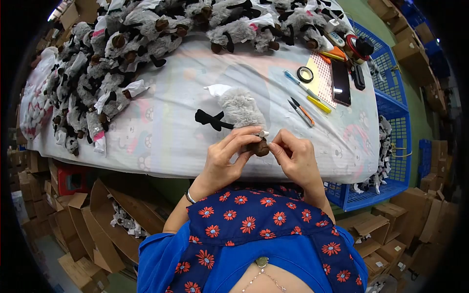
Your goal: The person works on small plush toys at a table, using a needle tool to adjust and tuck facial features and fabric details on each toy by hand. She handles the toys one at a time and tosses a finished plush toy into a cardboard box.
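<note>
A grey plush toy [240, 106] with black limbs, a white cloth piece and a brown head [261, 148] lies at the middle of the table's near part. My left hand [229, 151] grips it near the neck, thumb and fingers closed around the head's left side. On the right of the brown head, my right hand [293, 154] has thumb and index finger pinched close to its surface; what they hold, if anything, is too small to make out. The toy's black limbs [212, 119] point left.
Many similar plush toys [93, 73] are piled at the left and back. To the right lie scissors [303, 112], a black tape roll [305, 74], pens, a phone [340, 83] and a yellow cutter [319, 104]. Blue crates [393, 141] stand beyond the table's right edge.
</note>
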The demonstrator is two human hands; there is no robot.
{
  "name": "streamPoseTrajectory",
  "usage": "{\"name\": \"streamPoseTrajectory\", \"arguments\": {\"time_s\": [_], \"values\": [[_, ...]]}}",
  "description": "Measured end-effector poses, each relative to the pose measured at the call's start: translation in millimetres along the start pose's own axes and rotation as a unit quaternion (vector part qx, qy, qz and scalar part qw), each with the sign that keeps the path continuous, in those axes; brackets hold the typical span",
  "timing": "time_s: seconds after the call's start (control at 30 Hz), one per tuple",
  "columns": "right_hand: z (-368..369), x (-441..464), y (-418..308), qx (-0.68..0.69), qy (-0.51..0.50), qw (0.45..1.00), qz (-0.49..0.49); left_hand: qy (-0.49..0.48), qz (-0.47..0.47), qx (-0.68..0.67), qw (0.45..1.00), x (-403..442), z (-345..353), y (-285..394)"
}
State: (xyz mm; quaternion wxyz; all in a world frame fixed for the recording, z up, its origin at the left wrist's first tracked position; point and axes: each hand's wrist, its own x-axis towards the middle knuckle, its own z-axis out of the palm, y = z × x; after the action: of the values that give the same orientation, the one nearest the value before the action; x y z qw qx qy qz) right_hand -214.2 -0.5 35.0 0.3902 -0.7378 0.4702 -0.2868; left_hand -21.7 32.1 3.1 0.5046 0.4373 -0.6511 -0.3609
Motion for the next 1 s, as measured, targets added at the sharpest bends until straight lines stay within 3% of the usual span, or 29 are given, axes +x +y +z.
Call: {"name": "streamPoseTrajectory", "arguments": {"time_s": [0.03, 0.17, 0.37, 0.67, 0.87, 1.0], "values": [[0, 0, 1, -0.001, 0.0, 1.0, 0.0, 0.001, 0.001, 0.0, 1.0, 0, 0, 0], [3, 0, 9, 0.221, -0.056, 0.973, 0.025, 0.007, -0.045, -0.116, 0.992, 0, -2, 3], [5, 0, 13, 0.241, -0.068, 0.967, 0.044, -0.01, -0.026, -0.116, 0.993, -1, -5, -2], [2, 0, 11, 0.242, -0.08, 0.967, 0.032, 0.002, -0.105, -0.313, 0.944, -3, -5, -1], [1, -3, 5, 0.206, -0.067, 0.975, 0.053, 0.033, -0.107, -0.245, 0.963, -6, -4, 2], [4, -4, 1, 0.185, -0.053, 0.978, 0.079, -0.022, 0.025, -0.058, 0.998, -4, -4, -5]]}}
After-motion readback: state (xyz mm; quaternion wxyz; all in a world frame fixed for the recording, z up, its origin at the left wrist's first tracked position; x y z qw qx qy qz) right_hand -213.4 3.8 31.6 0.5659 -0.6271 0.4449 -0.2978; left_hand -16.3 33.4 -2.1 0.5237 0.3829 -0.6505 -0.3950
